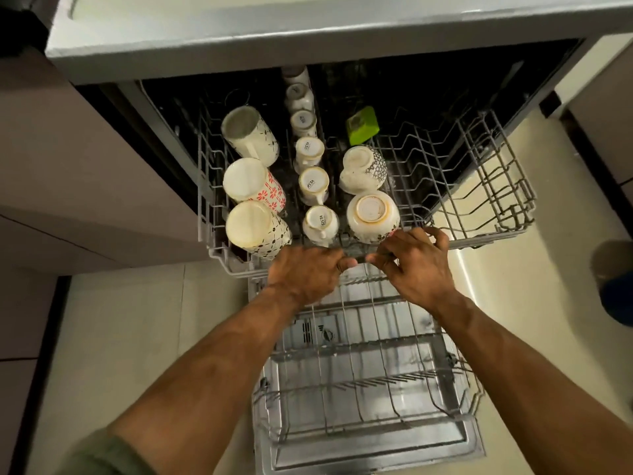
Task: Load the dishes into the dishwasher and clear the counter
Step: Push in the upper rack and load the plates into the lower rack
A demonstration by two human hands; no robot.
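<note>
The dishwasher's upper rack (pixel 486 186) is pulled out under the grey counter edge (pixel 308 39). It holds upside-down mugs: three large patterned ones at the left (pixel 255 186), a middle row of small white cups (pixel 313 181), two round mugs (pixel 371 214) and a green cup (pixel 361 125) further back. My left hand (pixel 305 274) and my right hand (pixel 416 262) both grip the rack's front bar, side by side. Below them the lower rack (pixel 363 382) is also pulled out over the open door and holds nothing.
The rack's right half is bare wire. Brown cabinet fronts (pixel 85 173) stand at the left. Pale tiled floor (pixel 534 337) lies around the door. A dark round object (pixel 616 279) sits on the floor at the right edge.
</note>
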